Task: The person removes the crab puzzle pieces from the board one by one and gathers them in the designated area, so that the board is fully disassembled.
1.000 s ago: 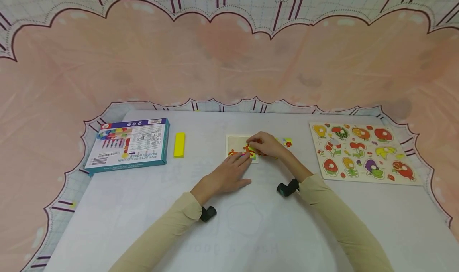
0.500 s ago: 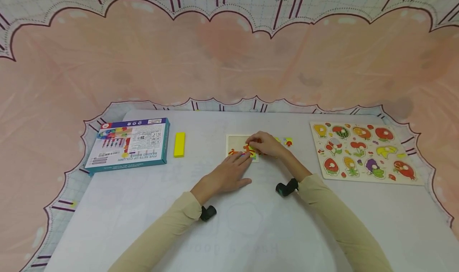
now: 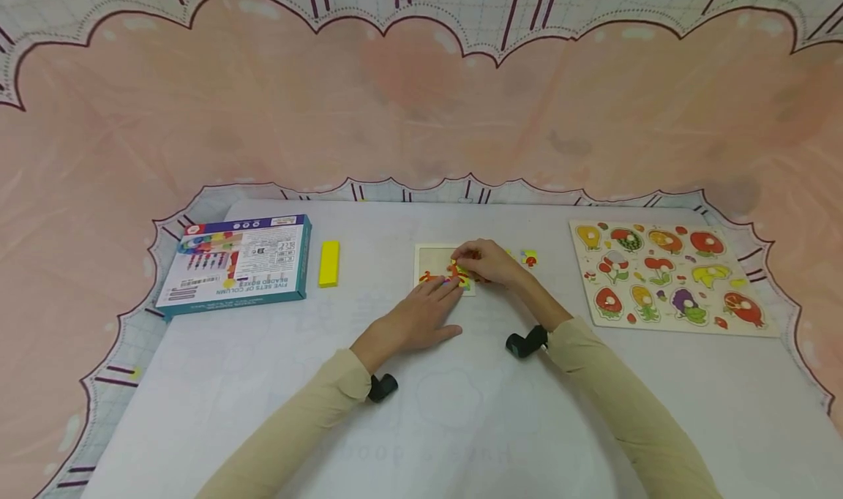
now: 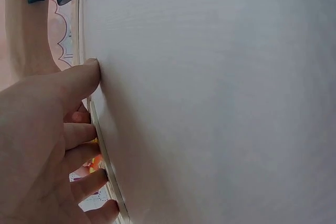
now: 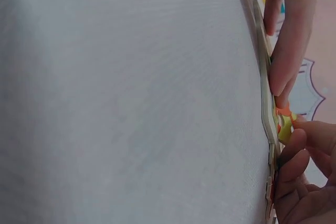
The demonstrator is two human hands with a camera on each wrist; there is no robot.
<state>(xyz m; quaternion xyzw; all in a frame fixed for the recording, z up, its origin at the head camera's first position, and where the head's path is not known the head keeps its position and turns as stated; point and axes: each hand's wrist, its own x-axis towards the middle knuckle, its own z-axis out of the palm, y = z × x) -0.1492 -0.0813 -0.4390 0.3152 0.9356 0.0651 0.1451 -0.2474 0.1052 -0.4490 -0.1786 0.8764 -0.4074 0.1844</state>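
A small square puzzle board [image 3: 435,256] with a pale frame lies mid-table, red and yellow pieces in its near part. My left hand [image 3: 421,317] rests with straight fingers across the board's near edge; in the left wrist view its fingertips [image 4: 93,182] press on the frame. At the board's right side, my right hand [image 3: 490,265] pinches a yellow-and-orange puzzle piece [image 5: 285,129] between thumb and finger, close over the board. Its other fingers are curled. Just beyond that hand lies a loose puzzle piece [image 3: 530,258], yellow with red; others are partly hidden beneath the hand.
A teal-edged box [image 3: 240,265] lies at the left, with a yellow block [image 3: 329,263] beside it. To the right is a fruit puzzle board [image 3: 672,278]. The white tabletop [image 3: 421,404] ends at a patterned cloth [image 3: 421,118] behind.
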